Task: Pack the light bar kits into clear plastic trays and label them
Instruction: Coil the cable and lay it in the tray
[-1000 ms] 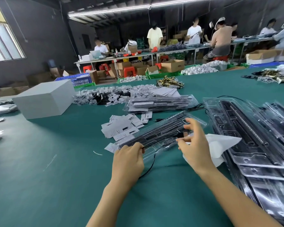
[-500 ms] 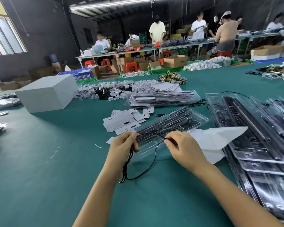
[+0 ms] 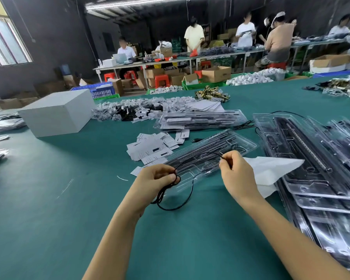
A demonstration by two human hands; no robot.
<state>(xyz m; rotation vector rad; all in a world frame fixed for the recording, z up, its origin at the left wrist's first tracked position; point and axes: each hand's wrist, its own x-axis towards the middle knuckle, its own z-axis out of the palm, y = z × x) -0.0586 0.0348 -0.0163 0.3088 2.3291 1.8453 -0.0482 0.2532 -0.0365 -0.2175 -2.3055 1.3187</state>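
Observation:
A clear plastic tray point(image 3: 238, 145) with black light bars in it lies slanted on the green table in front of me. A thin black cable point(image 3: 187, 201) runs from the tray and loops down over the cloth. My left hand point(image 3: 154, 181) grips a gathered loop of that cable near the tray's near end. My right hand point(image 3: 235, 174) pinches the cable further along, just above the tray. White paper labels point(image 3: 150, 147) lie scattered left of the tray.
A white sheet point(image 3: 271, 168) lies under my right hand. Stacked clear trays point(image 3: 319, 174) with light bars fill the right side. More packed trays point(image 3: 200, 119) lie behind, with a grey box point(image 3: 57, 114) far left and bagged small parts point(image 3: 129, 110). People work at distant tables.
Both hands lifted off the tray and took up the black cable. My left hand has gathered it into a loop while my right hand draws the other end up and right.

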